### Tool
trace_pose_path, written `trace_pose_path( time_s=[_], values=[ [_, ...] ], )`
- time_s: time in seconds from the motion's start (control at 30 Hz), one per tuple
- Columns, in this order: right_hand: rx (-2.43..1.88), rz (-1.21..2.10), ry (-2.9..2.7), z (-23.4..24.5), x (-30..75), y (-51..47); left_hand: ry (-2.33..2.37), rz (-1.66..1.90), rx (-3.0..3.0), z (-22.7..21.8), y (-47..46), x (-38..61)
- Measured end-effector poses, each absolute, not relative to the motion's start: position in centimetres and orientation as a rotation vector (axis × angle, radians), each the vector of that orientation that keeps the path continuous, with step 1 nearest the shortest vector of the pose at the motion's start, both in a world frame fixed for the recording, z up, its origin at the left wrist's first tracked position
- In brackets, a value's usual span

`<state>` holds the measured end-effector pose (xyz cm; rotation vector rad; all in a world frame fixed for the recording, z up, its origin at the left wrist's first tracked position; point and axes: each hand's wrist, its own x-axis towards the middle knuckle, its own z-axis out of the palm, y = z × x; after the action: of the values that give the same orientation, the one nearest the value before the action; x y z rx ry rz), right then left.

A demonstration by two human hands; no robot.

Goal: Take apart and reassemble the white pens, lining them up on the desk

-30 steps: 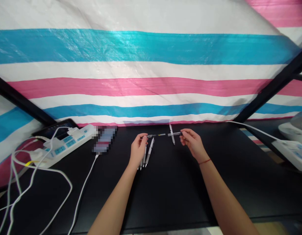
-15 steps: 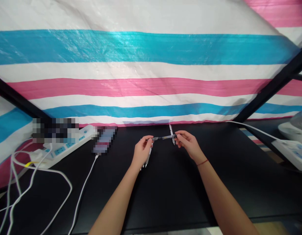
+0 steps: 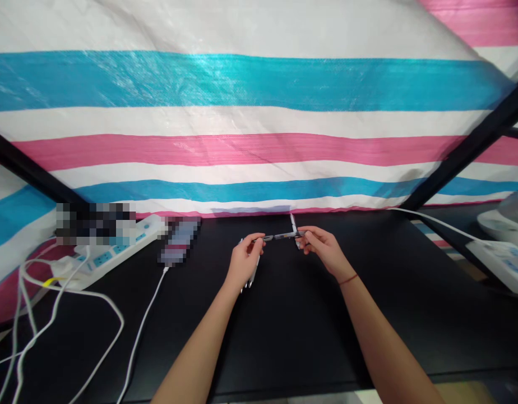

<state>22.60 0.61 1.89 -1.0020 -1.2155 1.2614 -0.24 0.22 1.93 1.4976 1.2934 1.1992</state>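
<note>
A striped sheet (image 3: pixel 259 84) in white, blue and pink hangs upright behind the far edge of the black surface (image 3: pixel 301 331). A white power strip (image 3: pixel 107 258) with blue sockets lies aslant toward the surface's far left corner. Just right of it, near the far edge, is a phone (image 3: pixel 181 238), its face pixelated, with a white cable (image 3: pixel 138 327) running from it toward the near edge.

The left hand (image 3: pixel 245 259) and the right hand (image 3: pixel 325 247) reach in across the near edge and face each other in the far half of the surface, midway between its side edges. A thin red cord (image 3: pixel 348 279) circles the right wrist. Between the hands runs a slim pen (image 3: pixel 284 235), nearly level and parallel to the far edge. The left fingers pinch its left end between thumb and forefinger; the right fingers pinch its right end likewise, leaving the middle bare. Whether its two sections fully join there is too small to tell. Several loose pens (image 3: pixel 254 272) lie partly hidden beneath the left hand, pointing toward the near edge. One white pen (image 3: pixel 293 223) lies beyond the right fingers, its tip almost at the far edge.
</note>
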Motion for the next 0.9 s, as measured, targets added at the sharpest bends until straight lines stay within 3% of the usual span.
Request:
trace_pose_path(
  time_s=[0.57,0.9],
  values=[
    [-1.151,1.054,-1.283,2.15,22.76,0.77,1.277,1.212,1.477,1.6,0.55,-0.34],
    [-1.147,1.101,-1.357,2.03,22.7,0.62,1.292,1.202,1.481,1.72,0.44,-0.33]
  ],
)
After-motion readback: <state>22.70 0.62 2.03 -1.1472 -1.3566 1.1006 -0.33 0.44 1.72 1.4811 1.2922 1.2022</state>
